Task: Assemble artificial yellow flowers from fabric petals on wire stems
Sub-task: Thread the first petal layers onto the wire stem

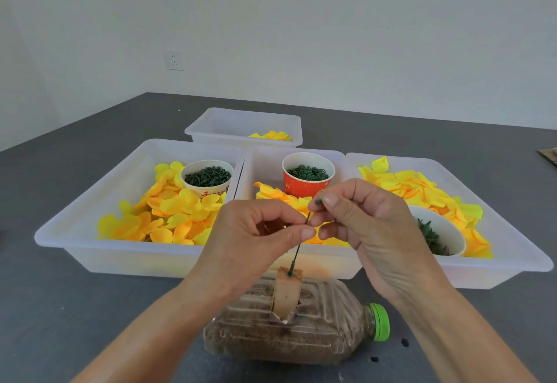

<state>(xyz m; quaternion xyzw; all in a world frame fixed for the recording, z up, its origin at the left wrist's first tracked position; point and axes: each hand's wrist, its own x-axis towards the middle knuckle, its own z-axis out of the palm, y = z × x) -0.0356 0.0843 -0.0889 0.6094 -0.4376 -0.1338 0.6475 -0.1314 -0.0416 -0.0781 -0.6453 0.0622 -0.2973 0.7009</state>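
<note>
The only writing I can see is on the white cup (207, 177) in my left tray (75, 226). Red brush-style characters run along its lower front, just above the yellow petals (168, 214) heaped against it. Petals cover their lower halves, and I can't make them out. The red cup (307, 179), right of the white cup, carries only faint pale marks, nothing readable.
</note>
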